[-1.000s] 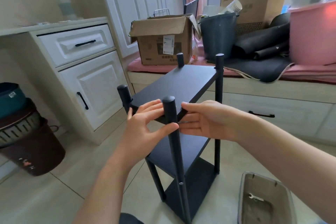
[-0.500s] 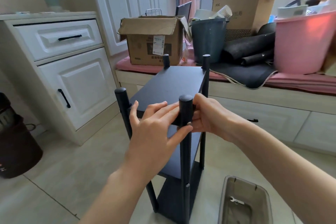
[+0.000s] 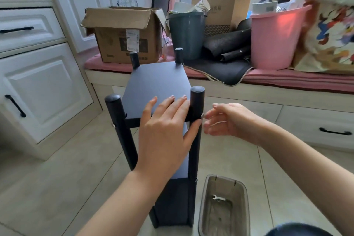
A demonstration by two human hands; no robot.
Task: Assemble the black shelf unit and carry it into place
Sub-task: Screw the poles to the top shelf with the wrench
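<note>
The black shelf unit (image 3: 157, 80) stands upright on the tiled floor, its narrow end towards me, with four round posts rising above the top board. My left hand (image 3: 166, 126) lies flat on the near edge of the top board, thumb pressed against the near right post (image 3: 197, 97). A silver screw head (image 3: 202, 115) sits in that post at board height. My right hand (image 3: 226, 120) hovers just right of the post, fingers loosely curled and apart, thumb tip at the screw head.
A clear plastic bin (image 3: 224, 209) with a small wrench (image 3: 218, 198) stands on the floor at the right. White cabinets (image 3: 44, 90) are at the left. A window bench (image 3: 268, 90) behind holds a cardboard box (image 3: 124, 34), a grey bucket (image 3: 186, 34) and a pink tub (image 3: 275, 40).
The unit now faces me end-on. My left hand slid from the near post onto the top board. My right hand came off the post and sits beside it at the screw.
</note>
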